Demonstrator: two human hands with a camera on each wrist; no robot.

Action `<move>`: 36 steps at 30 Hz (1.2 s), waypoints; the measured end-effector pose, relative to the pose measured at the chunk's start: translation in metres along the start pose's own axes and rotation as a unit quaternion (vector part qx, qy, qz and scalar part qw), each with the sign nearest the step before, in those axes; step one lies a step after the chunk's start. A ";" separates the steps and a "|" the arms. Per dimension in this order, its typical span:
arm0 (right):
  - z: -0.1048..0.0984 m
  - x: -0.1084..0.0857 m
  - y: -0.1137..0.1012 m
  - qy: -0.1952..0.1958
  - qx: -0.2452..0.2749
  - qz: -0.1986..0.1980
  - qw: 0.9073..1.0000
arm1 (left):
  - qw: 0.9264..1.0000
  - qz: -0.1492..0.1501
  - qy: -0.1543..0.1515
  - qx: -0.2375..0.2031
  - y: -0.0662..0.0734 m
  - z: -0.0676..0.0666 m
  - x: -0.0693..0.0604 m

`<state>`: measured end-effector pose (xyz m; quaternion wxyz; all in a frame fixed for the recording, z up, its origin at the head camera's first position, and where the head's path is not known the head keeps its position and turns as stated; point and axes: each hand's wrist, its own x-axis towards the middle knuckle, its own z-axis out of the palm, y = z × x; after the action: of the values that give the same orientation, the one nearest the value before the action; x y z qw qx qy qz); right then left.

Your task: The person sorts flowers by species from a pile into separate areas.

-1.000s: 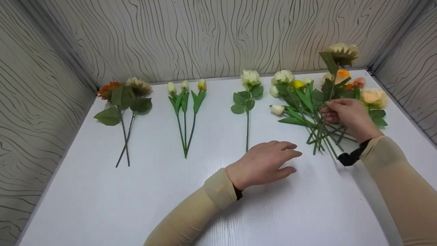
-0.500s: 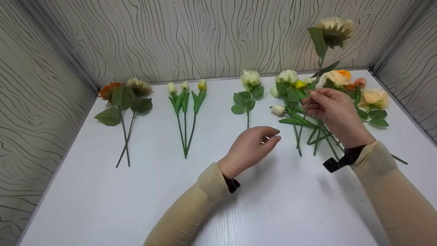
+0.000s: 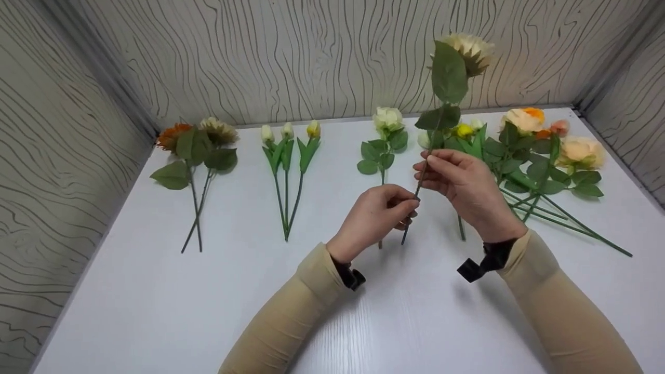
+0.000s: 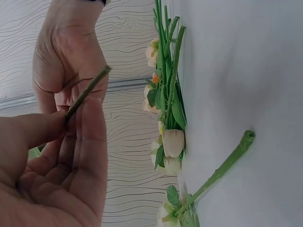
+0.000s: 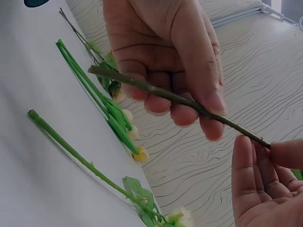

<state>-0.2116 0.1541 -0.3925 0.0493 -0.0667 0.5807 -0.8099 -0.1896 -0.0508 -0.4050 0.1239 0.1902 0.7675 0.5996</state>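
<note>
A cream sunflower (image 3: 477,52) with broad green leaves is held upright, slightly tilted, above the table. My right hand (image 3: 465,189) pinches its stem below the leaves between thumb and fingers. Lower on the same stem, my left hand (image 3: 375,218) also pinches it with thumb and forefinger. The stem's cut end (image 4: 102,73) sticks out past the fingers in the left wrist view, and the right wrist view shows the bare stem (image 5: 156,90) running between both hands. Behind the left hand a white rose (image 3: 388,120) lies on the table, its stem partly covered.
On the white table (image 3: 182,311), an orange sunflower (image 3: 174,136) and a cream one (image 3: 221,131) lie crossed at left. Several tulips (image 3: 287,156) lie beside them. A mixed pile of roses (image 3: 579,151) and tulips spreads at right. A patterned wall (image 3: 311,57) stands behind.
My right hand has lifted the cream sunflower off the right pile and brought it left. The left hand, earlier loose and holding nothing, now pinches the lower stem.
</note>
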 end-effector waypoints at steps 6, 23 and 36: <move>-0.004 0.005 -0.004 0.004 0.012 -0.003 1.000 | 0.999 0.001 -0.009 0.037 0.000 -0.003 -0.003; 0.008 0.008 0.004 -0.012 -0.051 0.016 0.999 | 0.999 -0.002 0.014 0.042 0.000 -0.019 -0.006; -0.010 0.006 0.009 -0.021 -0.051 0.035 0.998 | 0.967 -0.109 0.172 0.154 -0.024 -0.180 -0.059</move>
<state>-0.2197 0.1598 -0.4037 0.0860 -0.0660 0.6223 -0.7753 -0.2149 -0.2391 -0.3849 0.0235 0.0162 0.8765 0.4806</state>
